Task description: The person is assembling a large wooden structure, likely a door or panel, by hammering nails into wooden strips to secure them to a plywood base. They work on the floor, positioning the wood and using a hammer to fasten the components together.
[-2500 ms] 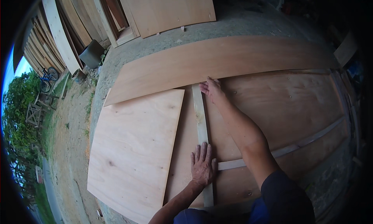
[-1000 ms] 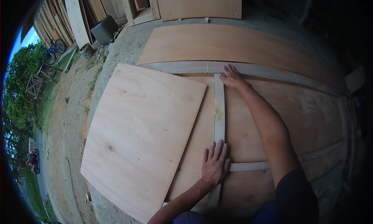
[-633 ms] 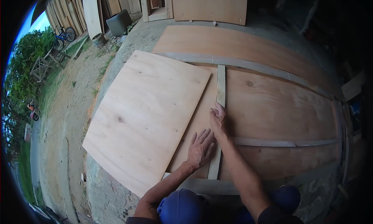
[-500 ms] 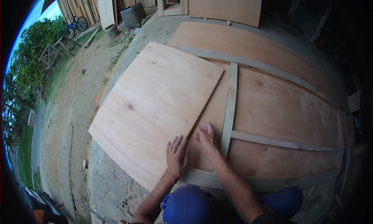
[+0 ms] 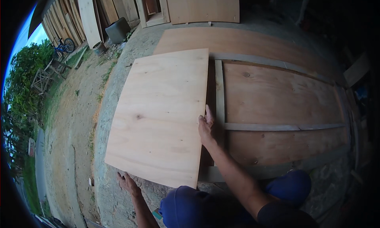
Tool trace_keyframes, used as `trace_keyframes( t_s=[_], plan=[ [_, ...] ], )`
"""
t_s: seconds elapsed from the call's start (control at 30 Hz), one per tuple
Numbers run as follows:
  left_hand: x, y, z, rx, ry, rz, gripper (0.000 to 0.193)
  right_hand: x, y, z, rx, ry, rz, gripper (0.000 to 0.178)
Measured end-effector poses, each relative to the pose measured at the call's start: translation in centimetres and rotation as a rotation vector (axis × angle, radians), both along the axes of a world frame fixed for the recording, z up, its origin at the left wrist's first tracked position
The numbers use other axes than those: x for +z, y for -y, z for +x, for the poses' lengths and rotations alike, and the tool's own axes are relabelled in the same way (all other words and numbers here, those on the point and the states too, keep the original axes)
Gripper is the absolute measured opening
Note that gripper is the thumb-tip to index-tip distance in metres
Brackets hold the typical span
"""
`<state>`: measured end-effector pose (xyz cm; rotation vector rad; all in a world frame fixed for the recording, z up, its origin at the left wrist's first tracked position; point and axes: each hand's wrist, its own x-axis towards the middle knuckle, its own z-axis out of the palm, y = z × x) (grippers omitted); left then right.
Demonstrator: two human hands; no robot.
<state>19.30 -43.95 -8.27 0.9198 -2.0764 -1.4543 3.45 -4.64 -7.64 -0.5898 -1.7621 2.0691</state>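
A pale plywood sheet [image 5: 162, 121] lies tilted over the left part of a wooden frame [image 5: 220, 93] backed with reddish-brown plywood [image 5: 277, 93]. My right hand [image 5: 206, 129] grips the sheet's right edge, thumb against the top face; its other fingers are partly hidden at the edge. Just off the sheet's near left corner is my left hand [image 5: 129, 184], fingers apart and pointing toward the near edge. Whether its fingertips touch the wood I cannot tell. My knees in blue trousers [image 5: 184, 208] are close to the near edge.
Beyond the frame lies another brown plywood sheet [image 5: 237, 40]. A panel [image 5: 204, 6] and a door-like frame [image 5: 158, 20] stand at the back. Boards [image 5: 89, 20], a grey container [image 5: 118, 31] and a bucket [image 5: 99, 48] are far left, near a blue bicycle [image 5: 63, 46].
The pale sheet has turned, its right edge now nearly parallel to the frame's upright strip. My left hand moved from its right edge to its near left corner; my right hand took hold of the right edge.
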Motion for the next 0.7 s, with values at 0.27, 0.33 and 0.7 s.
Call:
trace_keyframes(
  t_s=[0.27,0.33,0.7],
  plan=[
    [-0.2,0.4,-2.3,-0.016,-0.09,0.033,0.069,1.7,-10.3,2.2,0.083,0.423,0.89,0.047],
    [-0.3,-0.9,-3.9,-0.006,-0.054,0.06,0.067,1.0,-14.3,1.1,0.165,0.17,1.144,0.047],
    [0.3,3.2,-4.7,-0.014,-0.087,-0.156,0.069,6.7,-13.1,-0.7,0.387,0.551,0.37,0.048]
  ],
)
